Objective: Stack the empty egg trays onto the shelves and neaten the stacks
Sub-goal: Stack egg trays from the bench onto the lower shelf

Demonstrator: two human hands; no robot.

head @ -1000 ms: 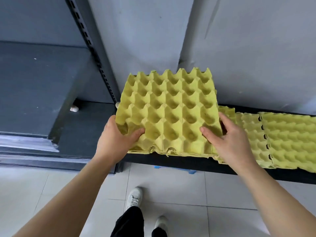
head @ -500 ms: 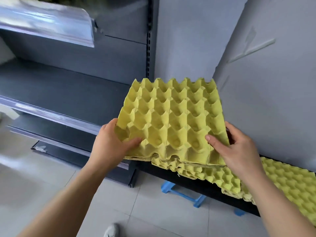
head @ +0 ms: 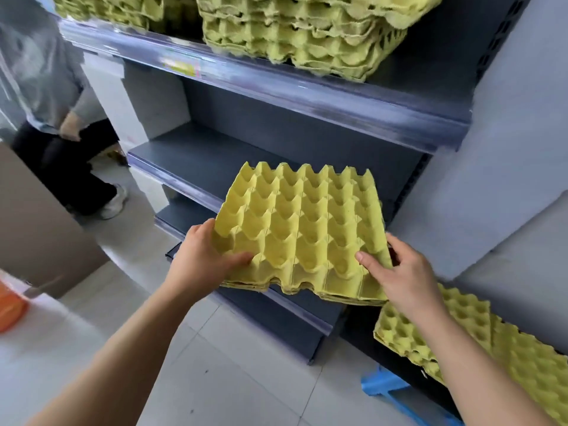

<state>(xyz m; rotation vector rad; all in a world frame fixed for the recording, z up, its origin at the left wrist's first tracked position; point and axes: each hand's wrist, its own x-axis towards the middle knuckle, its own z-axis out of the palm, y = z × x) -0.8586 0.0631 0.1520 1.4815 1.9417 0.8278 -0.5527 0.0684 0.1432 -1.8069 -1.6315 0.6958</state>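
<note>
Few yellow moulded-pulp egg trays (head: pixel 302 232), a thin stack, are in both hands: my left hand (head: pixel 199 262) grips the 9 o'clock corner with the thumb on top, and my right hand (head: pixel 402 272) pinches the 3 o'clock corner. They're in the air in front of the dark grey metal shelf (head: pixel 215 152) at 12. Carry step, I'd say. Next up is probably sliding them in flat and then squaring the edges. More loose yellow trays (head: pixel 408 330) wait at 5 o'clock.

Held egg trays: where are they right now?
Held egg trays sit centre of the head view, between the left hand and right hand gripping opposite edges, before the dark middle shelf, up-left of the loose trays low on the right.
</note>
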